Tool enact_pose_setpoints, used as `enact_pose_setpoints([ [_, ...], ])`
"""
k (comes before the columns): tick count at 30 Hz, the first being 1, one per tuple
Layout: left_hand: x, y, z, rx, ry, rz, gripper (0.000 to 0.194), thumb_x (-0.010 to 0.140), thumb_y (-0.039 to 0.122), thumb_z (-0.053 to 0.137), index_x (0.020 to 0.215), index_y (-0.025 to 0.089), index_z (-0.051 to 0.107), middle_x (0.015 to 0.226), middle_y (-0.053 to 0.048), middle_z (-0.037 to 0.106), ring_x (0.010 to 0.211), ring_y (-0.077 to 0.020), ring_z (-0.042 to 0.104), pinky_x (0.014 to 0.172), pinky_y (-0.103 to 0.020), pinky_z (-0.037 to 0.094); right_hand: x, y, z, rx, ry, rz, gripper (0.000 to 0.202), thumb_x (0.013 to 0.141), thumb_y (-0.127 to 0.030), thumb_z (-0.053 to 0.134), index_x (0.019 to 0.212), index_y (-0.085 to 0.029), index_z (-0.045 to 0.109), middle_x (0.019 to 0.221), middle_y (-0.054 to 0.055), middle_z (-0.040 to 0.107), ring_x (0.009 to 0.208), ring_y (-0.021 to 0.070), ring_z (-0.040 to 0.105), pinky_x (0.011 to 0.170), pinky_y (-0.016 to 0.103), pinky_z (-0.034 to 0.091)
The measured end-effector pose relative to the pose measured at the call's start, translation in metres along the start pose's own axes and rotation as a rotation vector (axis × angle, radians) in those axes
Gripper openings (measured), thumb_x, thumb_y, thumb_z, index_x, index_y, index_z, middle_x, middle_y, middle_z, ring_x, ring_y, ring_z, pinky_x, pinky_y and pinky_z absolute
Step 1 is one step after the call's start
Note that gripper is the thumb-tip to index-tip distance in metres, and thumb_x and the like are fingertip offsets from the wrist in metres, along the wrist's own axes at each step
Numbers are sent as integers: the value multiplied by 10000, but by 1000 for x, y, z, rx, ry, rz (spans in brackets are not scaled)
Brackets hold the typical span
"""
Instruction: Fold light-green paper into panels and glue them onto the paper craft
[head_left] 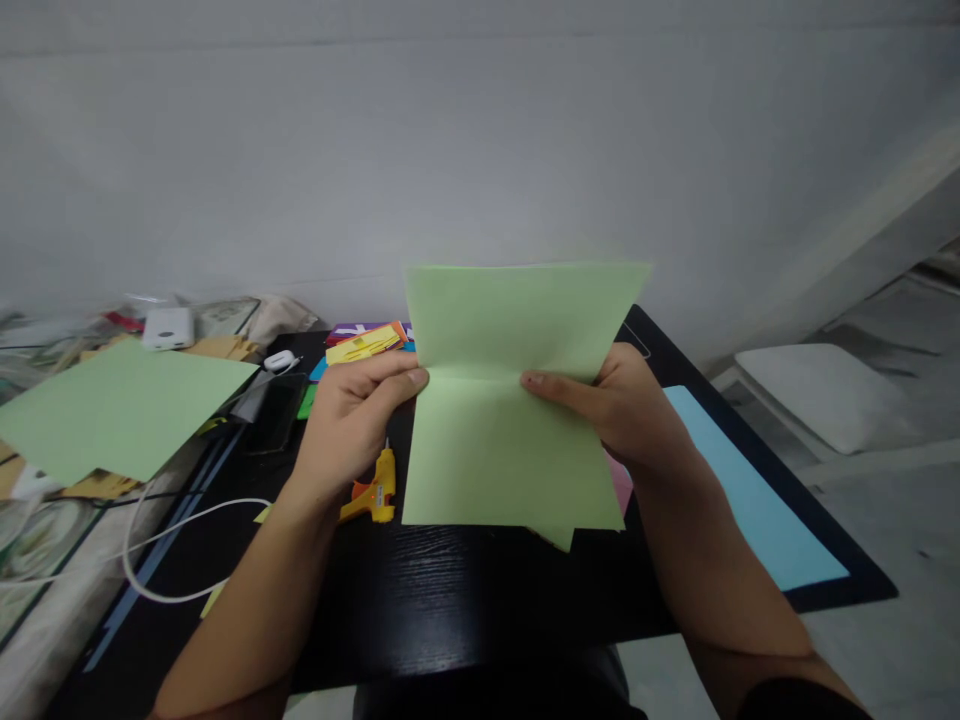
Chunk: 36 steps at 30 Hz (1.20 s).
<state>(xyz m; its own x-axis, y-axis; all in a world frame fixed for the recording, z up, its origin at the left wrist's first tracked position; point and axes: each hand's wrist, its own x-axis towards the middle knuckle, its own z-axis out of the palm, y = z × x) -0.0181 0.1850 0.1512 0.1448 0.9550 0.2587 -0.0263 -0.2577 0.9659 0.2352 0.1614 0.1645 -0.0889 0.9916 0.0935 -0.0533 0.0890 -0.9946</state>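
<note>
Both my hands hold a light green sheet of paper (510, 450) up above the black table, with a crease running across its middle. My left hand (360, 410) pinches its left edge near the crease. On the right side, my right hand (622, 400) grips it, thumb lying on the front along the crease and fingers hidden behind. The upper part stands up and tilts away from me. Below my left hand lies a yellow glue gun (379, 490). A small green corner (559, 538) shows under the sheet's bottom edge.
A light blue sheet (757, 490) lies on the table's (442, 600) right side. Coloured paper pieces (367, 343) sit at the back. At left are a dark phone (276, 413), a white cable (161, 598) and another green sheet (124, 410) on clutter. A white stool (817, 395) stands at right.
</note>
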Motion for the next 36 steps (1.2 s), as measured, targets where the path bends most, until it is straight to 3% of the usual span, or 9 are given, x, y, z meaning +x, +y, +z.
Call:
enact_pose_setpoints([
  [10, 3, 4, -7, -5, -78, -35, 164, 907, 312, 714, 972, 242, 847, 864, -41, 806, 745, -197, 742, 715, -328, 625, 1, 1, -2, 1, -19, 14, 378, 757, -414, 934, 1073, -233, 834, 1097, 90, 832, 1017, 340, 796, 888, 512, 686],
  [19, 1, 10, -5, 71, 66, 31, 79, 850, 287, 811, 881, 216, 792, 685, 18, 712, 590, -117, 620, 591, -237, 523, -1, 3, 2, -30, 3, -67, 335, 792, -407, 904, 1063, -225, 827, 1143, 101, 824, 1058, 334, 785, 907, 498, 671],
  [22, 1, 12, -3, 88, 90, 51, 75, 853, 280, 807, 848, 210, 784, 671, 19, 708, 583, -110, 611, 588, -233, 505, 1, 2, -13, -75, -202, -97, 500, 759, -420, 925, 1211, -259, 783, 1246, 91, 795, 1163, 330, 752, 957, 475, 643],
  [28, -4, 23, -4, 263, -131, 153, 106, 895, 302, 768, 948, 229, 824, 842, -27, 800, 709, -153, 713, 608, -236, 532, 22, -4, -32, 87, -826, -137, 1093, 464, -796, 916, 1392, -264, 691, 1554, 155, 599, 1416, 411, 587, 1082, 519, 544],
  [30, -6, 26, -3, 378, -150, 219, 117, 932, 292, 727, 974, 238, 821, 883, -24, 811, 731, -153, 723, 622, -240, 541, 28, -3, -28, 134, -977, -189, 1160, 346, -812, 931, 1349, -270, 717, 1541, 159, 611, 1431, 417, 572, 1101, 498, 540],
  [31, -7, 27, -3, 436, -151, 264, 125, 951, 281, 705, 989, 244, 818, 901, -19, 815, 749, -152, 730, 648, -245, 552, 28, -2, -25, 144, -1019, -205, 1158, 361, -821, 925, 1357, -271, 712, 1545, 156, 609, 1446, 415, 557, 1121, 499, 529],
  [33, -8, 29, -3, 534, -158, 370, 138, 979, 255, 678, 1012, 254, 812, 928, -9, 819, 794, -150, 744, 730, -259, 574, 22, -1, -16, 153, -1007, -240, 1011, 604, -831, 846, 1424, -270, 663, 1568, 142, 588, 1474, 386, 534, 1167, 523, 494],
  [35, -9, 29, -3, 597, -191, 481, 142, 986, 218, 676, 1032, 259, 805, 948, -3, 820, 837, -148, 754, 810, -273, 582, 10, -1, -5, 50, -791, -243, 672, 914, -653, 722, 1469, -290, 613, 1548, 111, 609, 1458, 310, 565, 1202, 514, 469],
  [36, -9, 28, -3, 614, -205, 525, 145, 986, 200, 679, 1039, 259, 800, 946, 0, 818, 842, -144, 755, 823, -273, 582, 4, 0, 2, -33, -634, -275, 564, 950, -530, 746, 1452, -306, 618, 1514, 92, 636, 1417, 272, 606, 1201, 483, 481],
])
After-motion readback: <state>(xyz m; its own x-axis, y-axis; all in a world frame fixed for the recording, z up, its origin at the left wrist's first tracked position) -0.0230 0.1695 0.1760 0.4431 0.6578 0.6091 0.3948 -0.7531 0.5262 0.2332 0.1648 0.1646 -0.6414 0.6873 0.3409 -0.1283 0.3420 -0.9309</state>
